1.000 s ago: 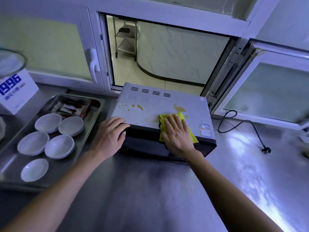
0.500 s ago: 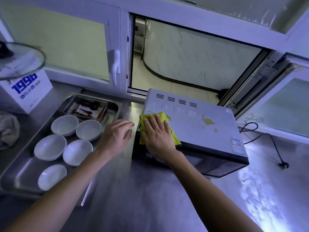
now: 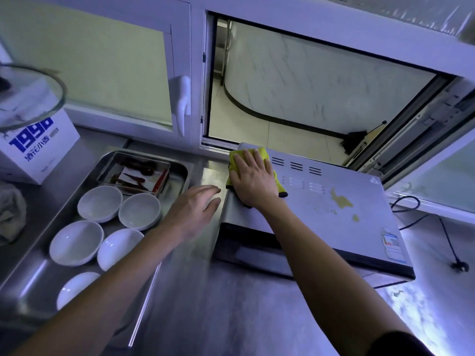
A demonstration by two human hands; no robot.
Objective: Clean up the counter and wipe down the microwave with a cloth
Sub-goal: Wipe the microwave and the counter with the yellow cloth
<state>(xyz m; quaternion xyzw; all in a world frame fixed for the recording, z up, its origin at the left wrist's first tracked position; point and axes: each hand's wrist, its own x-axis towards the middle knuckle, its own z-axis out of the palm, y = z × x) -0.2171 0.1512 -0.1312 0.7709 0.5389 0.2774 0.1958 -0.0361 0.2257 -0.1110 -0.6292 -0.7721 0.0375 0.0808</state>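
Five white bowls point(image 3: 99, 203) sit in a steel tray point(image 3: 36, 283) beside a printed box point(image 3: 38, 147).

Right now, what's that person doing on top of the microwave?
A person is wiping the microwave. Their right hand presses a yellow cloth flat on the top, at the back left corner. The left hand hovers open beside the microwave's left side; whether it touches is unclear. Yellowish spills are still on the top, further right. A metal tray on the left holds white bowls.
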